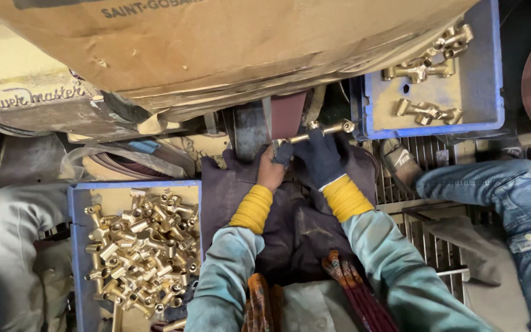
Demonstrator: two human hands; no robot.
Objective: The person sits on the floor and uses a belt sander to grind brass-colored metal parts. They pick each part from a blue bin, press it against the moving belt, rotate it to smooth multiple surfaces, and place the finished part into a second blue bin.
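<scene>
Above us a big dusty tan machine cover (228, 43) spans the top of the view, with dark lettering along its upper edge; left of it sits a worn beige housing (26, 101) with a cursive dark label. At lower left we see a blue crate (76, 246) heaped with brass fittings (139, 252). At upper right, a second blue crate (487, 67) holds only a few brass pieces (425, 67), well apart from each other. A dark apron (290, 227) covers our lap, and a co-worker's jeans-clad leg (499, 190) lies to the right.

Under the cover a reddish-brown sanding belt (288, 114) hangs down. Just beside its lower end we hold a brass tee fitting (321, 130) crosswise. Our right hand (322, 157), in a dark glove with yellow cuff, has its fingers closed around the fitting's middle. Our left hand (271, 169) pinches the fitting's left end with gloved fingertips pressed together.
</scene>
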